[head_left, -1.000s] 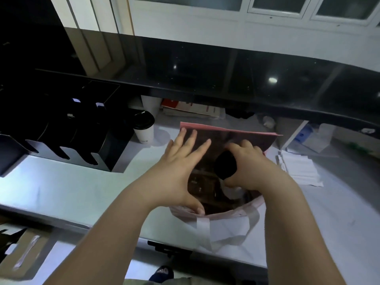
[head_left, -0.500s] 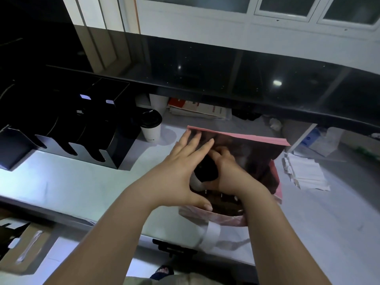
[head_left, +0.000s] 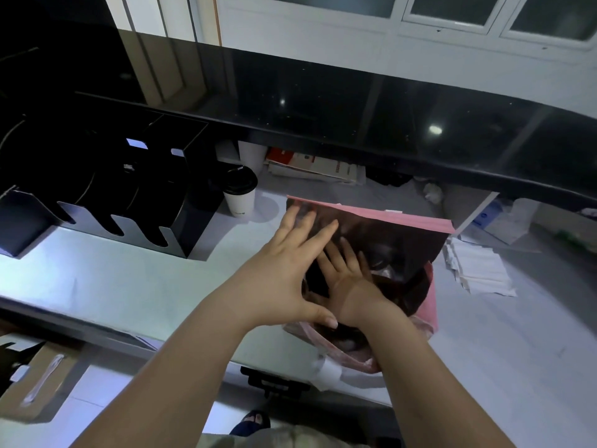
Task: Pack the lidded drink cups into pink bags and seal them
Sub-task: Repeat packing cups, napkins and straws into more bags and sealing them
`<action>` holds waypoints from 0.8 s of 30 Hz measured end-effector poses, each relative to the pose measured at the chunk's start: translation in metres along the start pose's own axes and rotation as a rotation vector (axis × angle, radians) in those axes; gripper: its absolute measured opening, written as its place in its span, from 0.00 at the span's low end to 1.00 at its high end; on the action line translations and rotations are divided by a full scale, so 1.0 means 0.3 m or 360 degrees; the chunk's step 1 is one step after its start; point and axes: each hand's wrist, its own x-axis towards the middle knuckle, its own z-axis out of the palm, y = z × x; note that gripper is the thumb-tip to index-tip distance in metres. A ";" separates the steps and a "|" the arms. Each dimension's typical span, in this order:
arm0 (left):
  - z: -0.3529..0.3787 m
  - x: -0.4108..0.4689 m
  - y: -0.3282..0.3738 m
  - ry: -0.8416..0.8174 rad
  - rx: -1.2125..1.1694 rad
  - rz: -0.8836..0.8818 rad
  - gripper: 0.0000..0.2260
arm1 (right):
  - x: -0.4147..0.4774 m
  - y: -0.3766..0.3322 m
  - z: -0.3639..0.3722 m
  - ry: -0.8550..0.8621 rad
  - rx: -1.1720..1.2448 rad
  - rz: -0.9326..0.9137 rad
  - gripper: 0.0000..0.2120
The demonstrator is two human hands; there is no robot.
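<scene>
Our left hand [head_left: 284, 270], fingers flat, props open the glossy pink plastic bag [head_left: 426, 305] at the white bench's [head_left: 113, 286] near edge. Our right hand [head_left: 345, 276] is inside it, fingers spread, gripping nothing. The bag's floppy, so it could slump and tip a cup. Another white black-lidded paper cup [head_left: 240, 197] waits far left.

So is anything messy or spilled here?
Nothing looks spilled. The white paper packets right of the pink bag lie in a slipped, fanned-out pile, and a crumpled white wad sits further back.
</scene>
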 end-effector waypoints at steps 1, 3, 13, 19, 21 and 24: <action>0.005 -0.001 -0.003 0.0002 0.0033 -0.0007 0.56 | -0.001 -0.012 0.003 -0.0021 -0.0091 0.0006 0.42; 0.011 -0.005 -0.009 0.0000 0.0084 -0.0038 0.56 | 0.001 -0.023 0.006 -0.0073 -0.0197 0.0043 0.42; -0.012 0.015 -0.048 0.0296 -0.0042 -0.0049 0.38 | -0.011 0.014 -0.118 -0.0105 0.0280 0.0028 0.43; -0.102 0.016 -0.064 0.0596 -0.0111 -0.0027 0.23 | -0.180 0.003 -0.375 0.0173 0.0686 0.0050 0.21; -0.133 0.015 -0.088 0.0637 -0.0097 -0.0068 0.21 | -0.237 -0.020 -0.440 0.0319 0.0640 0.0050 0.15; -0.193 0.008 -0.132 0.0739 -0.0011 -0.0120 0.19 | -0.250 -0.096 -0.513 0.0654 0.0596 -0.0005 0.11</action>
